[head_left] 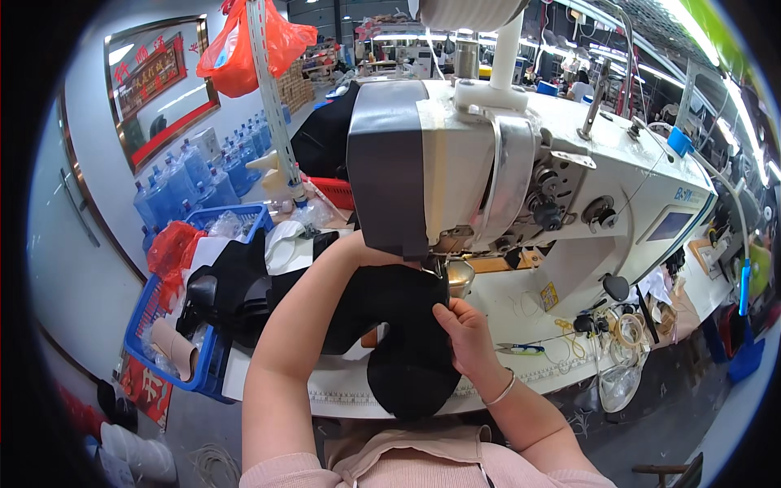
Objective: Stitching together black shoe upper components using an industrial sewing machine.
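A black fabric piece lies under the head of a white sewing machine, its rounded end hanging toward me over the table's front edge. My right hand pinches the right edge of the fabric between thumb and fingers, just below the needle area. My left forearm reaches across the fabric. Most of my left hand is hidden behind the dark machine cover, so its fingers do not show. Beside the needle area sits a rounded brass-coloured part.
Thread snips lie on the white table right of my right hand, with tape rolls farther right. More black pieces are piled at left, by a blue basket. A red plastic bag hangs from a metal post.
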Demonstrator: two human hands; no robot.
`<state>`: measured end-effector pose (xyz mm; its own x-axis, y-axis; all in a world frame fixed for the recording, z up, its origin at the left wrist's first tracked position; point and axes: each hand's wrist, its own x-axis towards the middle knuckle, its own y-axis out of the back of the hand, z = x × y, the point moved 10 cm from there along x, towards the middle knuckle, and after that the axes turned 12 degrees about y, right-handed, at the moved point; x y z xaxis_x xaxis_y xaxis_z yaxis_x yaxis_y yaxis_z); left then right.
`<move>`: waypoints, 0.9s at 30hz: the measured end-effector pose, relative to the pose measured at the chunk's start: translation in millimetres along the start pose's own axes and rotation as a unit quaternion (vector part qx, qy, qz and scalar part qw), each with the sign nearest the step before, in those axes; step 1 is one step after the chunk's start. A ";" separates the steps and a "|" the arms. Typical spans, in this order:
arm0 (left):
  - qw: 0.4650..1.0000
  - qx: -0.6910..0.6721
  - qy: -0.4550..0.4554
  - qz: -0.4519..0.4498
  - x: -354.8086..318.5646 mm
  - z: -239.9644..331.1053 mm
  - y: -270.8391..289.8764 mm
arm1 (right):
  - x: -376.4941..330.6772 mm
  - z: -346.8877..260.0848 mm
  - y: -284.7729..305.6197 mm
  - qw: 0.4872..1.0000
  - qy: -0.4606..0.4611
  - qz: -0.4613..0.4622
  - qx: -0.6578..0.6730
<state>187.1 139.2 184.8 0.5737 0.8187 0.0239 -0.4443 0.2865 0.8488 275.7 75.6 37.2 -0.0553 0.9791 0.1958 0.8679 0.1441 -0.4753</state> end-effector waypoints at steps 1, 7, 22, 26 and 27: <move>0.998 0.014 0.018 0.061 0.8 -2.6 -2.6 | -8.4 -7.4 7.1 1.000 0.000 0.008 -0.002; 0.931 -0.045 -0.111 0.346 -133.4 47.1 -79.5 | -74.7 -26.2 33.3 0.833 0.140 -0.136 -0.517; 0.924 0.214 -0.056 0.311 -241.2 81.1 -145.1 | -114.3 -19.4 10.5 0.944 0.006 -0.126 -0.304; 0.919 0.222 -0.067 0.320 -241.0 75.4 -141.5 | -66.4 -128.5 -12.6 0.726 0.456 -0.019 -0.515; 0.916 0.225 -0.070 0.326 -240.7 74.2 -138.8 | -53.1 -130.9 -12.8 0.724 0.456 -0.016 -0.518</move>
<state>161.7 -134.5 100.3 0.3847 0.6621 0.6432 -0.4138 -0.4991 0.7613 332.1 3.0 145.2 -0.1453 0.4076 0.9015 0.8042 -0.4821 0.3476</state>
